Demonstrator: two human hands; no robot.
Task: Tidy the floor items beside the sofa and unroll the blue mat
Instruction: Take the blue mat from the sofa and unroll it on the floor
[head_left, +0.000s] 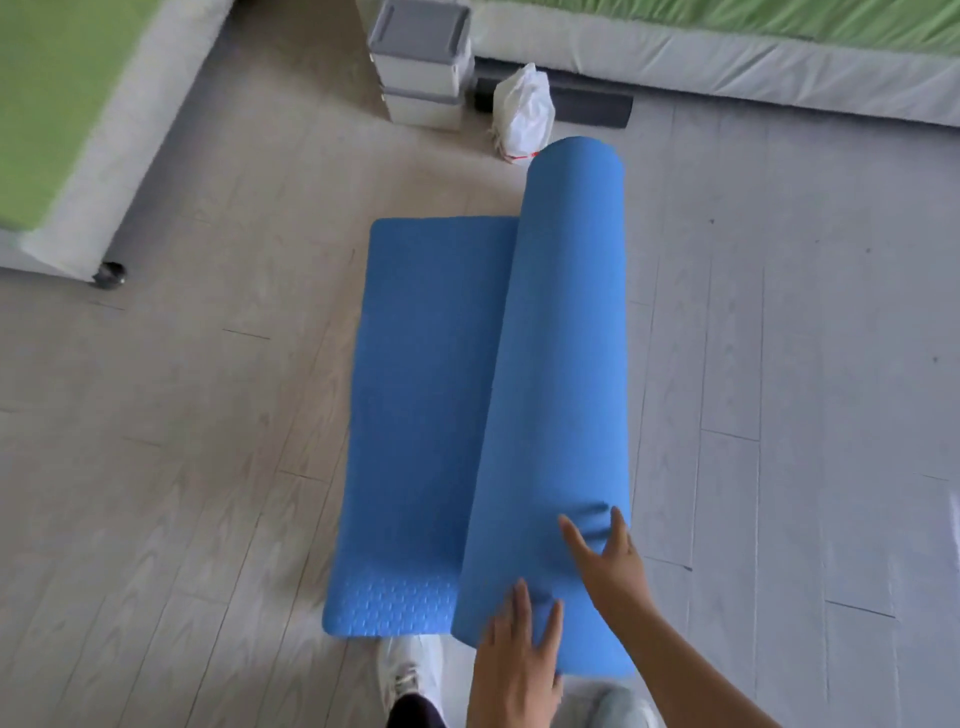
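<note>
Head view: the left grip and right grip lie flat-fingered and spread, clasping nothing, pressing the near end of the half-rolled blue textured foam mat on the grey plank floor. Its unrolled part stretches left of both.

A partly unrolled blue foam mat lies on the pale wood-plank floor. The left hand and right hand press with straight fingers on its roll's near end. Beyond it stand a white plastic bag and stacked grey storage boxes.
</note>
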